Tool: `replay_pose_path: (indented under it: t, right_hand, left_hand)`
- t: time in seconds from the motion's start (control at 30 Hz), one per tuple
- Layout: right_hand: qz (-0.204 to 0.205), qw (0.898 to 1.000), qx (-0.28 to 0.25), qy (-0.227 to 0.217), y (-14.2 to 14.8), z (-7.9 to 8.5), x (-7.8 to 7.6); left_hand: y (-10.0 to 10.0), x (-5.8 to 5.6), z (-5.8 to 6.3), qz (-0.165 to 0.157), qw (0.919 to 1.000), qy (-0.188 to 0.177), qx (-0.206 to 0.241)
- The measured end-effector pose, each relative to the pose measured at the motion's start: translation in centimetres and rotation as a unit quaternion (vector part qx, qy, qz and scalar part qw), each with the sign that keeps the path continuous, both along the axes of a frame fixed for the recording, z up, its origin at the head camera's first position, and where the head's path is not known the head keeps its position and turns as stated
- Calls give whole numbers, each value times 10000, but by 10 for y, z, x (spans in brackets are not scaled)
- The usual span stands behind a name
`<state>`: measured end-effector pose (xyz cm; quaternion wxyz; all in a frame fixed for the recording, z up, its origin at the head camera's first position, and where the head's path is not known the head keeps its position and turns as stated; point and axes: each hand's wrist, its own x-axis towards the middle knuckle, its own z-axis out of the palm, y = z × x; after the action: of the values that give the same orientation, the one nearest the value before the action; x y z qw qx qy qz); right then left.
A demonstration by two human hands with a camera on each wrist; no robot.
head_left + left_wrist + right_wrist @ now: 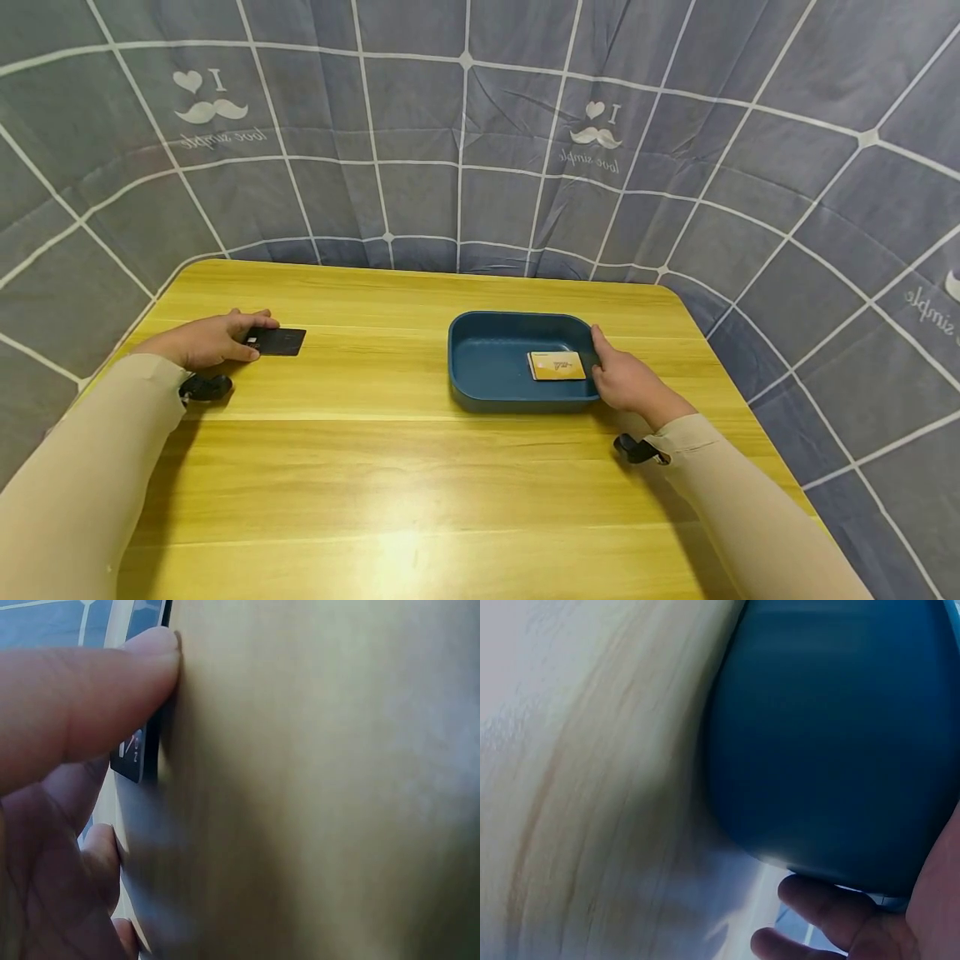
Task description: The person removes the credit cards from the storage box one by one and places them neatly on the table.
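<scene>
At the left of the table, my left hand pinches a black card by its near and far edges. The card lies flat, close over the wood. In the left wrist view the thumb presses the card's edge, beside small pale lettering. My right hand holds a blue rectangular bin at its right end, the thumb over the rim. Fingertips show along the bin's outer wall in the right wrist view. Inside the bin, towards its right side, lies a yellow card that looks stacked on another.
The table has a yellow wood-grain top with rounded far corners. A grey-blue checked curtain hangs round its back and sides. Black wrist straps sit on both arms.
</scene>
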<state>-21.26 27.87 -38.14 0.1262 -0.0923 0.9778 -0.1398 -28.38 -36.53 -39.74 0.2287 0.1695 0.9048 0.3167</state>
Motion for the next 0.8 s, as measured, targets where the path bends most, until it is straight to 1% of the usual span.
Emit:
replay_pose_path:
  t: [0.3, 0.5, 0.6, 0.7, 0.8]
  right_hand:
    - [-75, 10000, 53, -13, -5, 1, 5]
    - [-103, 9999, 35, -56, -4, 3, 7]
    - [-118, 9999, 28, -105, -3, 3, 7]
    - [-113, 9999, 65, -47, -3, 3, 6]
    - [-123, 9999, 52, -50, -3, 3, 6]
  left_hand:
    - [-3, 0, -1, -75, 10000, 3, 63]
    - [0, 4, 1, -46, 9999, -23, 144]
    - [1, 4, 1, -54, 9998, 11, 181]
    - [0, 4, 1, -85, 9998, 65, 188]
    - [0, 4, 1, -88, 9998, 40, 152]
